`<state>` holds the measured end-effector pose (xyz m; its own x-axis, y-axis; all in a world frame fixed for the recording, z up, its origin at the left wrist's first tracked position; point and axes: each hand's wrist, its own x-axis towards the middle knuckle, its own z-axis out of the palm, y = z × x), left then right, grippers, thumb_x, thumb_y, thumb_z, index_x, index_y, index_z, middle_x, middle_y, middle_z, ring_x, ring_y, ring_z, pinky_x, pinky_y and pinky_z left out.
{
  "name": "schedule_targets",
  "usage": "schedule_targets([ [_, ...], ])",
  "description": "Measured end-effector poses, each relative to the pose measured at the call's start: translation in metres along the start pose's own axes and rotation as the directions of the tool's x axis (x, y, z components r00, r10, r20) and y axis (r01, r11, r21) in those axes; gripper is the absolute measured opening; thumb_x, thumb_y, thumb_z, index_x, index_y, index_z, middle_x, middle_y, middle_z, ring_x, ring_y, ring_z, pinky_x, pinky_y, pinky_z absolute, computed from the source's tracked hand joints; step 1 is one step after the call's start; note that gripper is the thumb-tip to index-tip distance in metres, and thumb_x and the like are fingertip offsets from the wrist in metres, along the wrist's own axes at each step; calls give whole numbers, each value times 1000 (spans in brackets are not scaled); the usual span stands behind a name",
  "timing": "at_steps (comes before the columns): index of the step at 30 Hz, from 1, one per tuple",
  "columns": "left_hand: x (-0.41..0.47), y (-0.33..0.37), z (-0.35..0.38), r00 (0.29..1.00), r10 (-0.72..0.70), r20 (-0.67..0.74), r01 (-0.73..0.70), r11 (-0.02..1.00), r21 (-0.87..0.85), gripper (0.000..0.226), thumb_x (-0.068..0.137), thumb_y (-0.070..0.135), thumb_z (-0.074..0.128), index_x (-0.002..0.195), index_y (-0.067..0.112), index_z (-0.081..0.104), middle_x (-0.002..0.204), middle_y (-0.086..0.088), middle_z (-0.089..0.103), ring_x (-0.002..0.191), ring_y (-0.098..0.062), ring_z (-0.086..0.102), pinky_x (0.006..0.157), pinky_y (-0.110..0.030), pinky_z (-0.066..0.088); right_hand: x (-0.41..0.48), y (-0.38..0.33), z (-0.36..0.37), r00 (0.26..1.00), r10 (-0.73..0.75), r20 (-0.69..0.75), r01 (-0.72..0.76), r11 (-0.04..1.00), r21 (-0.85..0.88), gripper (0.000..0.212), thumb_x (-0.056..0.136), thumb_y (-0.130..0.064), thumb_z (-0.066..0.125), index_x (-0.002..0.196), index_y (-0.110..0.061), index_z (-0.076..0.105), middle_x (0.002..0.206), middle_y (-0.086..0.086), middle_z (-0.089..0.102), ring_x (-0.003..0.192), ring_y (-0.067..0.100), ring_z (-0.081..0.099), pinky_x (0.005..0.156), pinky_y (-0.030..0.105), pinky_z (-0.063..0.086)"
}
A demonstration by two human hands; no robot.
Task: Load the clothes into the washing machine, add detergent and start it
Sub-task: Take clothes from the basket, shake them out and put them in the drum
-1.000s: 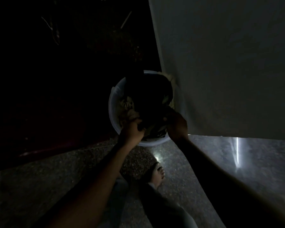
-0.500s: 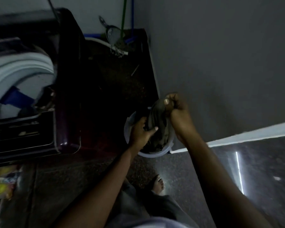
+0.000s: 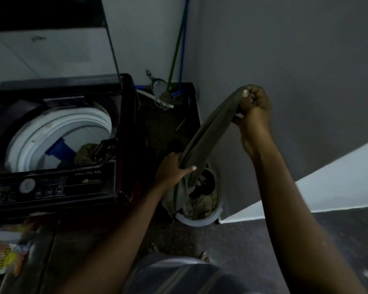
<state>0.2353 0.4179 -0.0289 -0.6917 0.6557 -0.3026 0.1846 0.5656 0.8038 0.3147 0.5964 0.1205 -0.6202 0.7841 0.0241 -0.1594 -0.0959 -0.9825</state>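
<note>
**Beside the open washer, the loading is only part done**

Between the dark top-loading washing machine (image 3: 123,145) and the grey wall, a person stands over a pale round plastic bucket (image 3: 200,220) on the floor, holding a long grey-olive garment (image 3: 208,132) stretched above it. Their right hand (image 3: 254,111) pinches the upper end between thumb and curled fingers, up near the wall. Their left hand (image 3: 172,169) grips the cloth lower down, thumb laid across it, just above the bucket. The garment's tail hangs into the bucket, so it is lifted but not yet over the machine.

As I judge it, loading is under way. The machine's glass lid (image 3: 51,49) stands raised, and a few crumpled olive and dark clothes (image 3: 87,153) lie low in the white drum (image 3: 57,128). More crumpled cloth fills the bucket, so several more lifts look to be left. Nothing shows that detergent has gone in, and I cannot tell whether the black control panel (image 3: 51,187) is lit. Adding detergent and starting both seem to lie ahead.

For writing, a bright yellow-and-pink packet (image 3: 6,262) lying below the machine's front corner bears the word "Ghadi", running sideways. I take it for the detergent. The panel carries a round dial, a row of buttons and pale printed lines, all too small and dim to read.
</note>
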Motion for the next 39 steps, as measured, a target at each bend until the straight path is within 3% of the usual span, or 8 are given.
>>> schedule_targets([
  [11, 23, 17, -120, 987, 94, 127, -58, 962, -267, 18, 99, 37, 53, 96, 20, 47, 101, -2, 57, 100, -22, 58, 83, -36, 44, -10, 33, 9, 912, -38, -407, -7, 994, -109, 16, 95, -14, 47, 85, -26, 52, 82, -4, 53, 71, 10, 47, 63, 25, 39],
  [14, 20, 34, -137, 972, 135, 193, -59, 933, -354, 15, 99, 19, 56, 106, 13, 44, 104, -2, 54, 100, -16, 55, 82, -28, 43, -21, 39, 36, 960, 7, -280, -54, 986, -158, 8, 98, -17, 49, 93, -21, 55, 86, -3, 59, 72, 10, 54, 60, 23, 45],
  [19, 22, 67, -141, 916, 355, 185, -318, 926, -203, 67, 79, 24, 81, 123, 18, 31, 121, 0, 53, 112, -7, 55, 91, -23, 49, -34, 23, 97, 998, 1, 68, 15, 973, -232, 6, 97, -11, 53, 93, -10, 57, 82, 2, 63, 69, 5, 61, 62, 20, 52],
  [24, 26, 96, -141, 882, 453, -129, -470, 858, -206, 33, 90, 9, 65, 112, 17, 42, 103, -2, 58, 97, -16, 58, 80, -29, 46, -34, 3, 115, 942, -101, 320, 170, 965, -198, 15, 98, -8, 49, 105, 0, 60, 95, 0, 65, 88, 2, 62, 82, 16, 49],
  [28, 20, 125, -150, 837, 508, -204, -543, 819, -187, 26, 92, 3, 59, 112, 12, 45, 106, -3, 59, 93, -10, 56, 70, -9, 42, -35, 12, 101, 968, -140, 209, 165, 980, -108, 20, 94, -20, 60, 113, -16, 60, 113, -5, 64, 106, 8, 60, 86, 22, 48],
  [34, 5, 171, -171, 834, 447, -325, -552, 669, -497, 21, 97, 6, 53, 114, 16, 46, 114, -6, 59, 105, -18, 58, 95, -31, 48, -45, 60, 101, 954, 120, 273, -59, 973, -223, 81, 70, -26, 83, 139, -26, 41, 128, -21, 52, 108, -12, 54, 79, 9, 50],
  [36, -1, 182, -178, 838, 448, -312, -538, 578, -614, 18, 98, 9, 52, 114, 16, 48, 114, -7, 59, 106, -21, 58, 100, -40, 47, -46, 85, 115, 927, 197, 319, -75, 931, -357, 76, 72, -26, 83, 138, -20, 45, 126, -13, 57, 112, 1, 58, 88, 18, 50],
  [39, -2, 173, -190, 812, 452, -370, -583, 586, -563, 16, 100, 9, 49, 114, 14, 45, 108, -4, 57, 97, -14, 58, 92, -30, 48, -40, 104, 125, 980, 193, 41, -163, 906, -390, 29, 91, -15, 64, 119, -8, 60, 111, 5, 65, 101, 21, 62, 77, 29, 47],
])
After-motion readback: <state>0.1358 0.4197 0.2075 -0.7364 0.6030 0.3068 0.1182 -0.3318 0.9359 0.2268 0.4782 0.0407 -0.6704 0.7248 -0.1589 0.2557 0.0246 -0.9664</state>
